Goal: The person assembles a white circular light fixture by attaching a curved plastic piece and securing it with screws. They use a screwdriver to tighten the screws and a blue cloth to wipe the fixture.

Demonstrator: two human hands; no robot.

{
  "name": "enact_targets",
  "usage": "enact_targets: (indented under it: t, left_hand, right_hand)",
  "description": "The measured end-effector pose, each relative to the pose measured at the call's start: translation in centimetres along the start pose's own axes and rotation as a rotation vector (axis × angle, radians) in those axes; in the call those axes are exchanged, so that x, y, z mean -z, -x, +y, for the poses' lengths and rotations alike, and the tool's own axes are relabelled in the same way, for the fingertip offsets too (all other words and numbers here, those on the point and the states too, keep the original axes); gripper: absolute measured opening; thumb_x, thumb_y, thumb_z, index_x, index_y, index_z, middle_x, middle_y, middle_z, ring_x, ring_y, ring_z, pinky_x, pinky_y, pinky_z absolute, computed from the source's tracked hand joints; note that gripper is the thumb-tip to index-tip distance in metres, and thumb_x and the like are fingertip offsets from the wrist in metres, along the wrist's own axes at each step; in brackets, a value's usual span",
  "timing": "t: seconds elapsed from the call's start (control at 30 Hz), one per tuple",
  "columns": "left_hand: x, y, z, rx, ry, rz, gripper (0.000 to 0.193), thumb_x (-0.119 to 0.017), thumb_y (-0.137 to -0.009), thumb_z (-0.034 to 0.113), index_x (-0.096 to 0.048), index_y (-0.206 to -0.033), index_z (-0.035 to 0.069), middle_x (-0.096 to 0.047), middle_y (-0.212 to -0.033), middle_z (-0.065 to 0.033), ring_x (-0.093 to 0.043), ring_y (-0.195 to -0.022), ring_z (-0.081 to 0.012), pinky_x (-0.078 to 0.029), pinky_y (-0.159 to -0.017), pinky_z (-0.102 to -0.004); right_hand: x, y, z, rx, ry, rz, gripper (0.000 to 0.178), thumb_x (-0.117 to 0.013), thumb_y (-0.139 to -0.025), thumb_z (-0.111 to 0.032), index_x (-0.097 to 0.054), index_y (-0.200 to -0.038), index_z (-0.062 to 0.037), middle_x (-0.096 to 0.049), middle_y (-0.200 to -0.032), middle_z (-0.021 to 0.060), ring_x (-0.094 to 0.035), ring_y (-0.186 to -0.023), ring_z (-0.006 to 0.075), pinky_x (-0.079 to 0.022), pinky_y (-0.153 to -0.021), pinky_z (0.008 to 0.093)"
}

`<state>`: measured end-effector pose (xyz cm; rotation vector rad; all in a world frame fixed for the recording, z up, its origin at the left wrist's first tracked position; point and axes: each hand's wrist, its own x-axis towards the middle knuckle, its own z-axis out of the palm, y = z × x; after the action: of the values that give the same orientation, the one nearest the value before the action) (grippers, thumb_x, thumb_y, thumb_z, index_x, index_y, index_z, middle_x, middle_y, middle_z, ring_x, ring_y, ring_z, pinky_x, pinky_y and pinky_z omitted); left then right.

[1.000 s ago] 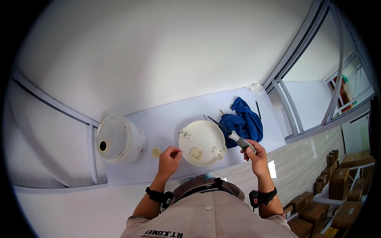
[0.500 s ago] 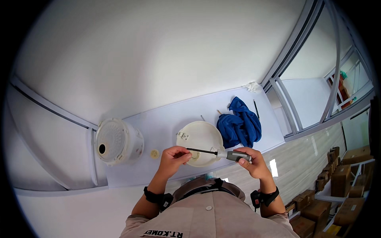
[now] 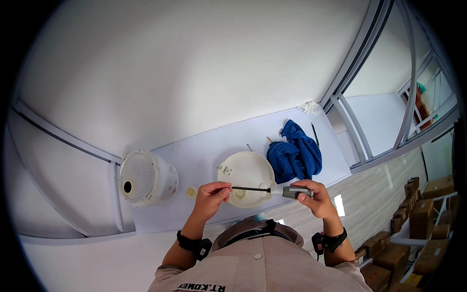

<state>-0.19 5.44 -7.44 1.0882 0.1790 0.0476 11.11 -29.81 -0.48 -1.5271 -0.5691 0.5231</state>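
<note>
A screwdriver [image 3: 295, 191] with a grey handle and a long dark shaft lies level between my hands. My right hand [image 3: 317, 200] is closed round its handle. At the shaft's tip, the thumb and fingers of my left hand [image 3: 210, 199] are pinched together; whether they grip the tip itself or something small there is hidden. Below the shaft, a round white cover [image 3: 253, 165] lies on the table, with a small metal-and-plastic fitting near its left edge. A small round yellowish disc [image 3: 191, 192] sits just left of my left hand.
A white, round, tub-shaped appliance body [image 3: 165, 177] with a dark hole stands at the table's left end. A crumpled blue cloth [image 3: 294, 158] touches the cover's right side. Beyond are a dark thin rod [image 3: 315, 134] and white crumpled tissue [image 3: 308, 106]. Cardboard boxes [image 3: 421, 219] stand at right.
My right hand and the screwdriver handle have shifted slightly right and the shaft lies a little more level. My left hand stays pinched at the tip.
</note>
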Motion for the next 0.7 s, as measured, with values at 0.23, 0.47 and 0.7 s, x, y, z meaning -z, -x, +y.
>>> enact_targets:
  t: [0.23, 0.47, 0.7]
  left_hand:
    - [0.0, 0.0, 0.3, 0.061, -0.065, -0.021, 0.014, -0.067, -0.101, 0.000, -0.072, -0.114, -0.001, -0.072, -0.095, -0.0104, -0.064, -0.079, -0.0166, -0.053, -0.070, -0.0299]
    - [0.0, -0.2, 0.4, 0.044, -0.107, -0.012, 0.013, -0.067, -0.101, 0.003, -0.072, -0.112, -0.002, -0.072, -0.092, -0.0092, -0.064, -0.075, -0.0149, -0.054, -0.068, -0.0293]
    - [-1.5, -0.6, 1.7, -0.061, -0.416, -0.038, 0.011, -0.065, -0.100, 0.000, -0.073, -0.107, -0.005, -0.074, -0.091, -0.0080, -0.064, -0.072, -0.0108, -0.054, -0.065, -0.0267]
  right_hand:
    - [-0.2, -0.5, -0.5, 0.033, 0.093, -0.010, 0.030, -0.072, -0.100, -0.014, -0.070, -0.125, 0.0011, -0.073, -0.107, 0.0085, -0.064, -0.091, 0.0150, -0.051, -0.083, 0.0296]
    - [-1.0, -0.9, -1.7, 0.169, 0.241, 0.036, 0.031, -0.076, -0.094, -0.007, -0.071, -0.124, -0.0019, -0.073, -0.111, 0.0119, -0.069, -0.094, 0.0211, -0.054, -0.084, 0.0327]
    - [-0.4, -0.8, -3.3, 0.141, 0.333, -0.029, 0.031, -0.076, -0.094, -0.006, -0.071, -0.125, -0.0033, -0.074, -0.109, 0.0118, -0.070, -0.095, 0.0215, -0.054, -0.084, 0.0325]
